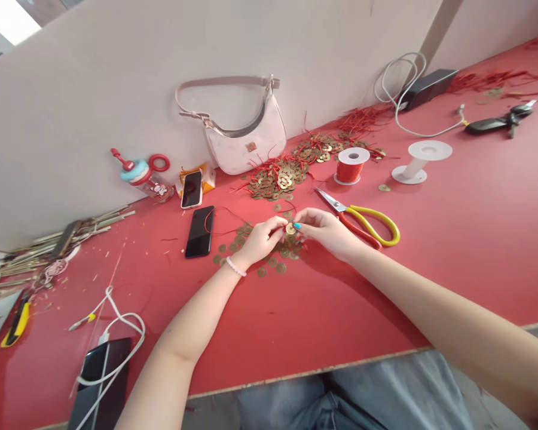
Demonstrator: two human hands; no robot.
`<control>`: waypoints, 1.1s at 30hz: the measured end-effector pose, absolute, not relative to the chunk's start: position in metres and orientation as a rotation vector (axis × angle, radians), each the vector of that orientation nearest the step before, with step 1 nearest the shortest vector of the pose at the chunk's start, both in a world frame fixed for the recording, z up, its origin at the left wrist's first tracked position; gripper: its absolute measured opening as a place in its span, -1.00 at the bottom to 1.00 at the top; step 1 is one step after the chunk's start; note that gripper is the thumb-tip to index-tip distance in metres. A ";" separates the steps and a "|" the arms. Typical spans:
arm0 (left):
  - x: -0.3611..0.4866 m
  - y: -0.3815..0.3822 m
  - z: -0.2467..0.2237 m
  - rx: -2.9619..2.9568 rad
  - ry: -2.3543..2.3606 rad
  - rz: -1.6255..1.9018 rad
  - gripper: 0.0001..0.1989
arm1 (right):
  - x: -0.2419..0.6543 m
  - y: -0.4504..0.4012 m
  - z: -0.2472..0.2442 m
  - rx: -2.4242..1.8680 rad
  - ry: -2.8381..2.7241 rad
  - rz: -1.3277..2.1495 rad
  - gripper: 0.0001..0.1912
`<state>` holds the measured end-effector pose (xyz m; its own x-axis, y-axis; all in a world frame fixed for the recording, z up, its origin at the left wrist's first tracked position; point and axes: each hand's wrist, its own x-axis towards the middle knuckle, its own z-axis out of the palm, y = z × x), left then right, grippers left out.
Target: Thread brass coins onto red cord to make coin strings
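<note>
Glossy red table (296, 322), both hands (296, 233) pinching round brass coin (290, 228)

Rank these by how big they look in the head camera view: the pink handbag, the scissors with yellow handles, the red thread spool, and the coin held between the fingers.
1. pink handbag
2. scissors
3. red thread spool
4. coin, pinched between left hand and right hand

The handbag lies farther from the camera, yet looks largest.

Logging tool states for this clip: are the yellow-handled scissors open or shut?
Slightly open. The scissors lie flat on the red table beside the right hand, blades parted a little near the tips.
</note>
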<state>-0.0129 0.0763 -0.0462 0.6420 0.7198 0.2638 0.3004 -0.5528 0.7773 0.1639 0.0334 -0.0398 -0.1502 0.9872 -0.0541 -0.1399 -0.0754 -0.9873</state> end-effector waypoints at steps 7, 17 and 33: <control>-0.013 0.076 -0.046 2.131 0.799 0.739 -0.90 | 0.163 0.032 -0.037 -1.010 -1.168 1.462 -0.78; -0.012 0.075 -0.045 2.123 0.814 0.731 -0.91 | 0.163 0.032 -0.040 -1.086 -1.221 1.452 -0.75; -0.012 0.074 -0.044 2.413 0.812 0.611 -0.83 | 0.161 0.030 -0.036 -1.208 -1.334 1.112 -0.77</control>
